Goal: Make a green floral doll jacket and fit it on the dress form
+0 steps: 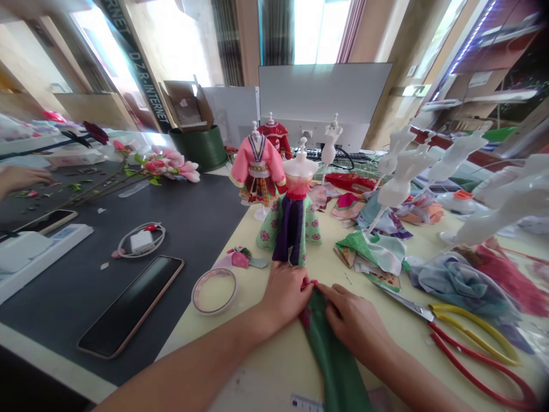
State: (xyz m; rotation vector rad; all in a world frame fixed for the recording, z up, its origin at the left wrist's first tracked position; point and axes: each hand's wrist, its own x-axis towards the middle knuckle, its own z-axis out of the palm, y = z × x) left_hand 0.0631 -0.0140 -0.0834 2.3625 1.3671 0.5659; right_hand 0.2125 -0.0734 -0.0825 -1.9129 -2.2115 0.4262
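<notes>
A long strip of green fabric (337, 355) with a pink edge and a pink pattern at its top lies toward me on the cream work surface (240, 360). My left hand (288, 290) is closed on the pink top end, fingers bent over it. From the other side, my right hand (355, 318) pinches the same end, index finger stretched along the edge and the other fingers curled. Just beyond my hands stands a small white mannequin (301, 167) in a red, purple and green floral doll dress (288, 226). Part of the fabric's top is hidden under my fingers.
Scissors (429, 313) with yellow and red handles lie at right, near fabric scraps (463, 286) and bare mannequins (401, 177). At left are a tape roll (194, 290), a phone (132, 306) and a charger (141, 241). Another person's hand (23, 176) shows far left.
</notes>
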